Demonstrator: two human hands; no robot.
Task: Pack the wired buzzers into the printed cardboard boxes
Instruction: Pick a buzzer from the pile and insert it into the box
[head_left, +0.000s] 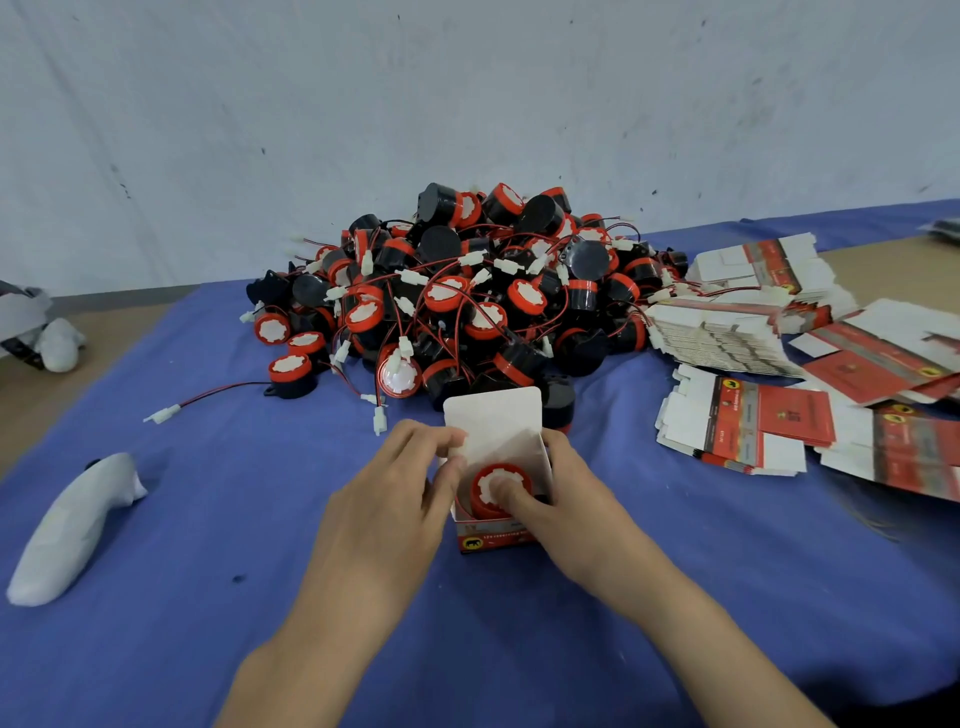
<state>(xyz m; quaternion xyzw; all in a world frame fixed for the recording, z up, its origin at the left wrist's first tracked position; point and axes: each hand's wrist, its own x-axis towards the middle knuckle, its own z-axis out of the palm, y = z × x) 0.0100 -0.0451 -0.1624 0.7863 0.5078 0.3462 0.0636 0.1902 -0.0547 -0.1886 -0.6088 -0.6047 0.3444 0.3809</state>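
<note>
A small printed cardboard box (493, 540) stands open on the blue cloth, its white lid flap (493, 415) raised at the back. Inside sits a buzzer (485, 486) with a red rim and white centre. My left hand (384, 514) holds the box's left side, fingers pinching the left flap. My right hand (566, 514) wraps the right side, its thumb pressing on the buzzer's top. A big pile of black-and-red wired buzzers (467, 296) lies just behind the box.
Stacks of flat red-and-white unfolded boxes (748, 426) spread over the right of the table. A white wrapped object (67, 530) lies at the left. One loose buzzer with its wire (288, 371) sits left of the pile. A white wall stands behind.
</note>
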